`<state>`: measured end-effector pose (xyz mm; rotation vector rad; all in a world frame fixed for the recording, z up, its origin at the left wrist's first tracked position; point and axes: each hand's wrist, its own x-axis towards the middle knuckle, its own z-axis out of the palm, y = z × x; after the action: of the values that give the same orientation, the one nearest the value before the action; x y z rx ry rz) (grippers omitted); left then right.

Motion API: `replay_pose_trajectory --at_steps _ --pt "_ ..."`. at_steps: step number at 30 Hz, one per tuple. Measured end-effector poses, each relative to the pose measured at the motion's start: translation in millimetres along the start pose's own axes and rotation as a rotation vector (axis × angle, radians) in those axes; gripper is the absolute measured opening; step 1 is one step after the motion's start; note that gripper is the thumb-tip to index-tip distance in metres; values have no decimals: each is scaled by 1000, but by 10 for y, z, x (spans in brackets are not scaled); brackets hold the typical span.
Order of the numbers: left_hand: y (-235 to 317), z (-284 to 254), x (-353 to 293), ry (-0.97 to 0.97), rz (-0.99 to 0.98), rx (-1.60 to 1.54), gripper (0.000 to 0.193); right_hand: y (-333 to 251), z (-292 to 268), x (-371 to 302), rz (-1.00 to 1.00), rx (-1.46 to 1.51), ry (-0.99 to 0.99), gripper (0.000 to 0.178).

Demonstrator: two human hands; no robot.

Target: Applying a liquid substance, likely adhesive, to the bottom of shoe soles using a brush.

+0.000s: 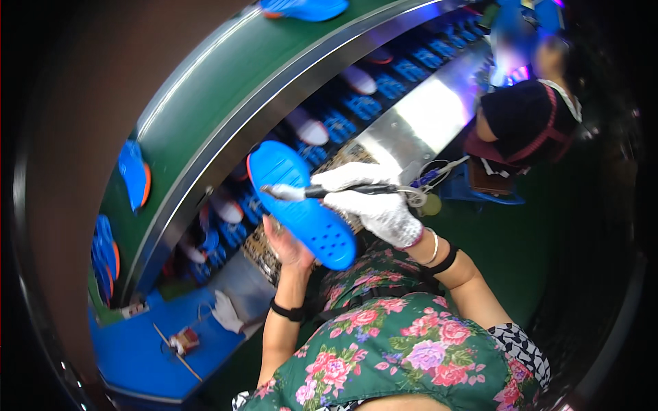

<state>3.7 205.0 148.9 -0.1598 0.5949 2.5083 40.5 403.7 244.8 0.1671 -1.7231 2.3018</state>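
Observation:
A blue shoe insole (pixel 297 218), with small dark holes at one end and a trace of orange at its edge, lies tilted across the middle of the view. My bare left hand (pixel 288 245) grips it from below; most of the fingers are hidden behind it. In a white knit glove, my right hand (pixel 378 204) closes around a pen-like tool (pixel 329 191) with a black handle, a whitish wrapped front part and a dark tip. A pale cord loops by the glove. The tool's tip is over the insole's upper half; whether it touches, I cannot tell.
Beyond my hands curves a green conveyor belt (pixel 199 103) with a metal edge, carrying more blue insoles (pixel 135 176). Rows of blue and white pieces sit beneath it. At lower left a blue table (pixel 140 353) holds a stick. Another person in a dark cap (pixel 524 120) sits at right.

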Motion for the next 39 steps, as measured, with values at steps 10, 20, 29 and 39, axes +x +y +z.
replay_pose_trajectory --at_steps 10,20,29,39 --pt "-132 302 -80 11 88 74 90 81 265 189 -436 -492 -34 20" --pt "-243 507 -5 119 98 318 104 -14 239 233 -584 -744 -257 34" --pt "-295 535 63 124 134 287 102 -164 86 291 -623 -758 -262 27" --pt "-488 602 139 113 163 235 103 -143 -225 221 -585 -639 -209 20"
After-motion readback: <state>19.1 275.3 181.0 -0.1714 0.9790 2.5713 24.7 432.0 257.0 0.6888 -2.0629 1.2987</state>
